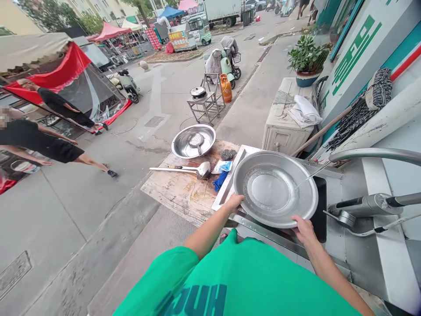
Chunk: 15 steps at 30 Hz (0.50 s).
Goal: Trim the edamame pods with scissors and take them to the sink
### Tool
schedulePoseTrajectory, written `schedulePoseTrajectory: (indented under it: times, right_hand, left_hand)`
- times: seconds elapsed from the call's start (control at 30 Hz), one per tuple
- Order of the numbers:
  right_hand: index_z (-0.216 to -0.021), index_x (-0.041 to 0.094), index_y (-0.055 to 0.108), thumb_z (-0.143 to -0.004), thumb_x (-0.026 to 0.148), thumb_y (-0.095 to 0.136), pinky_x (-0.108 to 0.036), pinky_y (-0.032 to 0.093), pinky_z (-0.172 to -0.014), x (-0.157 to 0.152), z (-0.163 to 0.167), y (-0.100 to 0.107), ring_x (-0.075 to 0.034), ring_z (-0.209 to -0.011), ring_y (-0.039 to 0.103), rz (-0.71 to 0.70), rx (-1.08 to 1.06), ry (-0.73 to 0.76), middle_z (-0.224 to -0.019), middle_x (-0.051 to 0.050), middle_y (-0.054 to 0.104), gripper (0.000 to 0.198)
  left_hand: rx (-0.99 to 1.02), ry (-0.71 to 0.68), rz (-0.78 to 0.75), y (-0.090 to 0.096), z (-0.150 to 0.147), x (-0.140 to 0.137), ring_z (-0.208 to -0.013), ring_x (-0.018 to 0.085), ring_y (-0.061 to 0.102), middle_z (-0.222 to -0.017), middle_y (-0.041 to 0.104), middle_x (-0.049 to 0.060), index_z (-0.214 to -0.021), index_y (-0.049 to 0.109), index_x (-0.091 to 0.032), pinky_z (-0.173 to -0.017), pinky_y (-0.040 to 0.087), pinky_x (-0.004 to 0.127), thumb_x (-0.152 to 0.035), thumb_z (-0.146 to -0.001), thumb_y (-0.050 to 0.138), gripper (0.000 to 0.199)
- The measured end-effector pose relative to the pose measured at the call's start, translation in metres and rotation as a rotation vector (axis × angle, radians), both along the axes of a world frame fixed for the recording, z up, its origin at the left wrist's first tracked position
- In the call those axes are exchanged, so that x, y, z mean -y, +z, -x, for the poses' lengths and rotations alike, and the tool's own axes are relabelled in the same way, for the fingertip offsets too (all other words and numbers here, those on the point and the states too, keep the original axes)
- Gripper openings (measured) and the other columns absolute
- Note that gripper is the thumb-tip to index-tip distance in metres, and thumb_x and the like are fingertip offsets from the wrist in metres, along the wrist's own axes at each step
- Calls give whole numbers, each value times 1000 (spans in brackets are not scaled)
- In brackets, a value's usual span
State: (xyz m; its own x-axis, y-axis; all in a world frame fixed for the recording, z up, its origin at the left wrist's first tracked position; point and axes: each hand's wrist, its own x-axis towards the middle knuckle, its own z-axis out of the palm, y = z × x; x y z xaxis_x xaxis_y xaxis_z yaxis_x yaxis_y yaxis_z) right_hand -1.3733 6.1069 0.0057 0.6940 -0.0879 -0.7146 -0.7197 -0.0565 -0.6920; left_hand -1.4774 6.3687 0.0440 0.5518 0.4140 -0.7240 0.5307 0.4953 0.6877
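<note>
A wide metal basin (241,175) rests over the sink (320,206), with some water in it. From the faucet (378,153) a thin stream runs into its right side. My left hand (234,203) grips the basin's near-left rim, thumb on top. At the near-right rim, my right hand (303,229) is closed on the edge, its fingers partly hidden below. Left of the basin lie a blue cloth (220,181), a blue-and-white packet (222,166) and a dark steel scourer (228,154).
On the wooden board (171,188) are a long-handled ladle (202,170) and a smaller metal bowl (177,147) holding a skimmer (196,140). A mop (348,114) leans at the right wall. Two people walk at the left. A gas cylinder (225,89) stands farther off.
</note>
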Motion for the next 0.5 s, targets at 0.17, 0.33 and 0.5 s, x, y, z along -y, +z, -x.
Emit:
schedulePoseTrajectory:
  times: [0.17, 0.33, 0.5]
  right_hand:
    - [-71, 14, 59, -58, 11, 67, -21, 47, -39, 0, 1, 7, -16, -52, 55, 12, 1, 22, -58, 1, 55, 15]
    - [-71, 14, 59, -58, 14, 67, -22, 50, -41, 1, 1, 8, -16, -54, 56, 7, 5, 36, -57, 2, 56, 16]
    - [-68, 16, 58, -55, 17, 69, -22, 50, -40, 2, 1, 5, -16, -51, 55, -6, 24, 57, -54, 3, 55, 17]
  left_hand:
    - [38, 6, 36, 3, 1, 1, -70, 15, 60, -79, 60, 2, -110, 51, -15, -64, 54, 25, -1, -66, 54, 46]
    - [27, -3, 43, 3, 3, 0, -70, 15, 60, -81, 61, 2, -110, 51, -15, -66, 54, 27, -2, -68, 56, 44]
    - [17, -14, 59, 0, 3, -2, -68, 16, 60, -74, 60, 0, -109, 51, -14, -68, 54, 29, -4, -69, 54, 41]
